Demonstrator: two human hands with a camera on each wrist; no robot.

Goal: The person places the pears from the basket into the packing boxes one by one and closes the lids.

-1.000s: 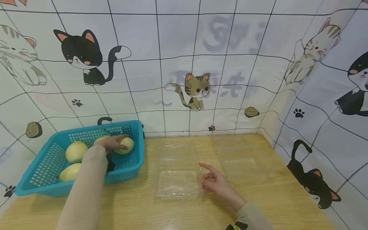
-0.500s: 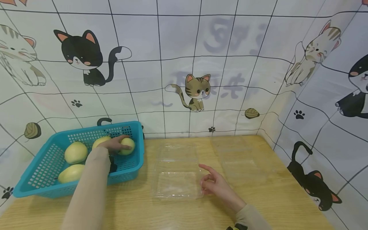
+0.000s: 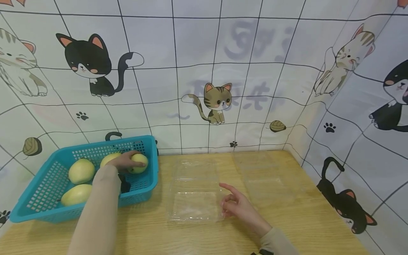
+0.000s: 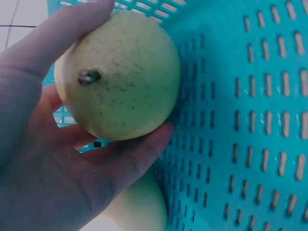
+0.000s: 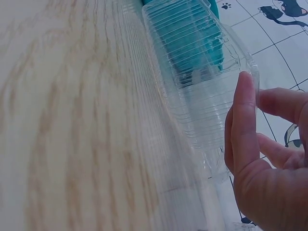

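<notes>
My left hand (image 3: 122, 161) reaches into the turquoise basket (image 3: 57, 212) and grips a pale yellow-green pear (image 3: 141, 166) at its right end. In the left wrist view the pear (image 4: 127, 72) shows its dark stem and speckled skin, with thumb above and fingers curled beneath. An open clear plastic clamshell box (image 3: 195, 207) lies flat on the table to the basket's right. My right hand (image 3: 243, 210) holds that box's right edge between thumb and fingers, index finger pointing outward. The right wrist view shows this hand (image 5: 269, 159) at the box's rim.
Several more pears, such as a long one (image 3: 76, 194) and a rounder one (image 3: 81, 170), lie in the basket. A second clear plastic box (image 3: 266, 180) stands further right on the wooden table (image 3: 178, 239). A cat-printed wall covering (image 3: 197, 46) closes off the back and right.
The left hand has shifted slightly around the pear, its fingers now closer round it. The right hand and the box have barely moved; the whole head view has drifted slightly.
</notes>
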